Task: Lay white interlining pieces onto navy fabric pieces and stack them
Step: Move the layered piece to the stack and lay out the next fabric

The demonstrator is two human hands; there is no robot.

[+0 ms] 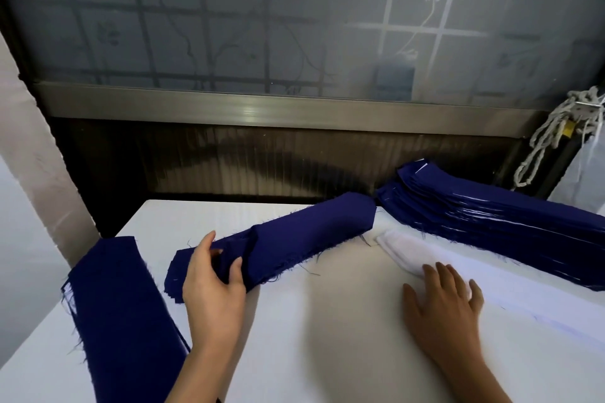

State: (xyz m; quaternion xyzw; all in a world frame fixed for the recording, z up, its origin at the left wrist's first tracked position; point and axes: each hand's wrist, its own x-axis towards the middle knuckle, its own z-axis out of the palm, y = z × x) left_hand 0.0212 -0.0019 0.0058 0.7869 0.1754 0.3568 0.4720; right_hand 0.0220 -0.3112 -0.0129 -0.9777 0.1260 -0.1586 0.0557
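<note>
Here the left hand (212,285) grips the navy stack (294,239); the right hand (445,307) lies flat on white interlining (402,252)

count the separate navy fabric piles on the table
3: the left pile nearest the camera, the middle pile gripped by the left hand, the right pile at the far right.

Three navy stacks: left stack (124,321), middle stack (294,239), right stack (491,216) with white edges between its layers. One white stack (425,255). Pieces per stack can't be counted. Two hands: left hand (212,291), right hand (445,301). One rope bundle (556,131). One tabletop (327,337).
</note>
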